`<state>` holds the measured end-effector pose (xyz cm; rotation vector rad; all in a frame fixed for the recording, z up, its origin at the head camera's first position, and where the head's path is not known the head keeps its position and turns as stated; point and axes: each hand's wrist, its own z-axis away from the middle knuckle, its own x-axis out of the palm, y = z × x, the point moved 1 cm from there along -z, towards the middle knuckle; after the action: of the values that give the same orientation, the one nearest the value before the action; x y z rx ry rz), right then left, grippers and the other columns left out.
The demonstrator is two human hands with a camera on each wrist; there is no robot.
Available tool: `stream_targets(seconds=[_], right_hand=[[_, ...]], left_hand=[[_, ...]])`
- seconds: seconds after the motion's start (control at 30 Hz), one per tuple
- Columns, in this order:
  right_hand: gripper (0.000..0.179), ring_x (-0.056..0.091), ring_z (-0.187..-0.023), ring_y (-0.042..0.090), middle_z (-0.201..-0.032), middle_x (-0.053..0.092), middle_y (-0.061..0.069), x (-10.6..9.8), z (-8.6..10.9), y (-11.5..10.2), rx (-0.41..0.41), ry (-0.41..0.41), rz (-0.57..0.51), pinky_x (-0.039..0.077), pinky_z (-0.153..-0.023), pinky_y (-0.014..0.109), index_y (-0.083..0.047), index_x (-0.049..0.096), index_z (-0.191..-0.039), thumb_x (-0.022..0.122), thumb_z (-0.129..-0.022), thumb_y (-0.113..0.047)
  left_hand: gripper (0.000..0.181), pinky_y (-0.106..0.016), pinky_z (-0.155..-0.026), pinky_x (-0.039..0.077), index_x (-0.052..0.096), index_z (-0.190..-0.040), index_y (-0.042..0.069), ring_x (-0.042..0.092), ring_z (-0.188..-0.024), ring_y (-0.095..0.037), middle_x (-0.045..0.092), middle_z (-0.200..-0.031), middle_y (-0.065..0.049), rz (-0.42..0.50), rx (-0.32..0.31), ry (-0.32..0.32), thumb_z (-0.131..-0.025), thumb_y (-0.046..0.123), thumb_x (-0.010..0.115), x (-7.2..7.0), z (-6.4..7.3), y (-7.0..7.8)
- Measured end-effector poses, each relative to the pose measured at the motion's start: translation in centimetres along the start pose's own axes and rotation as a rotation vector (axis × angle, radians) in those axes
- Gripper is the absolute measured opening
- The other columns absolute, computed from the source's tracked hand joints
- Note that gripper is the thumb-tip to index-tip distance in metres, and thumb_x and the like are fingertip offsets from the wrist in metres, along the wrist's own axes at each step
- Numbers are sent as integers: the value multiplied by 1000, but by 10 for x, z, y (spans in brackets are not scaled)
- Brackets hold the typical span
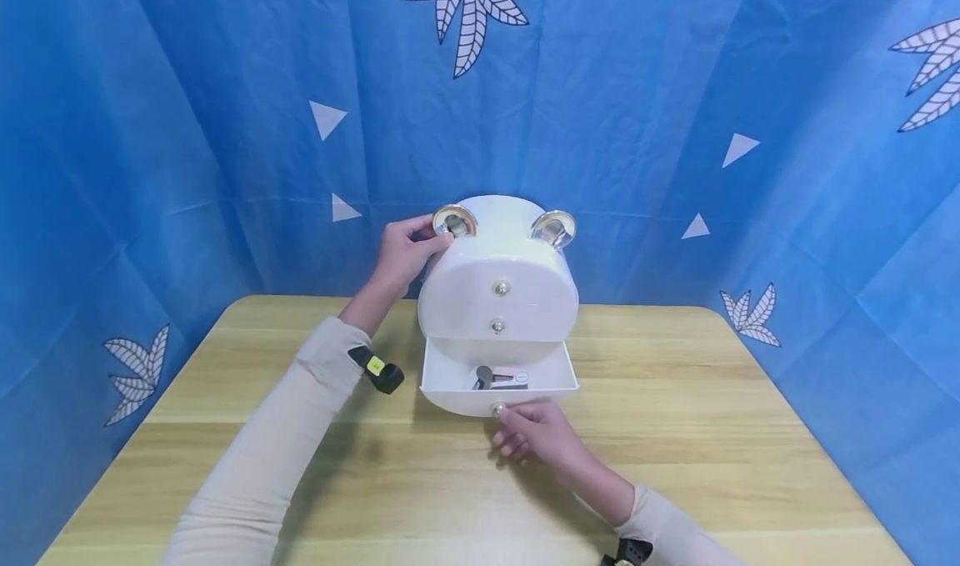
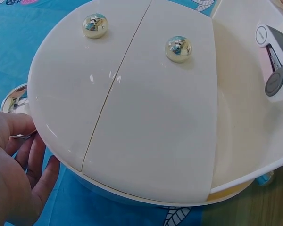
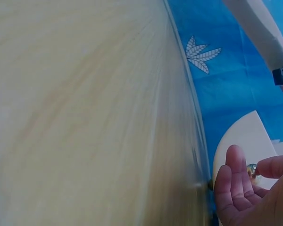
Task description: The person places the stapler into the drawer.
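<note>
A white rounded box (image 1: 498,299) with two gold ears stands on the table, its front split into drawers with round gold knobs. The bottom drawer (image 1: 450,402) is pulled out and holds small items (image 2: 279,84) in white, grey and pink, their kind unclear. My left hand (image 1: 401,257) grips the left ear (image 1: 454,220) between thumb and fingers. At the bottom drawer's front, my right hand (image 1: 543,434) pinches the knob (image 3: 253,170) with the thumb and a finger. The upper two drawers, with their knobs (image 2: 95,26), are closed.
The wooden table (image 1: 675,416) reaches out on both sides of the box. A blue curtain (image 1: 637,91) with leaf prints hangs behind and at the sides. The right ear (image 1: 553,229) stands free of either hand.
</note>
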<state>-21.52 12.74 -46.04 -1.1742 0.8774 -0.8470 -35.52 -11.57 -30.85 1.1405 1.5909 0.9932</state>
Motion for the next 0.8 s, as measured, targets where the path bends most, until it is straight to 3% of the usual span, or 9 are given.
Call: stream_targets(seconds=[0.1,0.27,0.4,0.6,0.8], right_hand=[[40,73,-72,20,-93,75,23,1,-1,1,-4,6,-4,57,-64,27,9,66,-122,60,-102,-25],[38,72,-71,18,-91,75,21,1,-4,3,-9,16,-3,56,-63,26,8,66,-121,59,-102,-25],[37,70,-69,15,-90,75,17,1,-6,2,-10,40,6,55,-62,25,6,67,-122,60,-101,-24],[35,71,-71,15,-90,76,16,2,-10,1,-19,65,32,57,-65,29,4,69,-121,62,-101,-25],[36,72,-72,18,-91,75,18,0,-14,1,-31,88,53,59,-66,32,6,68,-120,60,-102,-24]], left_hand=[[45,-27,-78,55,65,-136,7,58,-94,-14,62,-97,-4,5,-9,1,-93,16,74,-1,0,0],[45,-45,-94,55,65,-136,7,59,-99,-17,63,-99,-6,33,-29,1,-92,16,74,0,-1,-1],[46,-50,-101,53,64,-137,7,60,-104,-19,66,-105,-9,46,-48,5,-93,16,73,1,-2,0],[45,-46,-102,53,64,-138,8,61,-107,-21,68,-113,-13,49,-85,2,-94,16,72,1,-3,2],[43,-35,-96,55,65,-137,9,62,-113,-21,70,-127,-15,61,-119,-17,-96,19,71,-1,-3,3]])
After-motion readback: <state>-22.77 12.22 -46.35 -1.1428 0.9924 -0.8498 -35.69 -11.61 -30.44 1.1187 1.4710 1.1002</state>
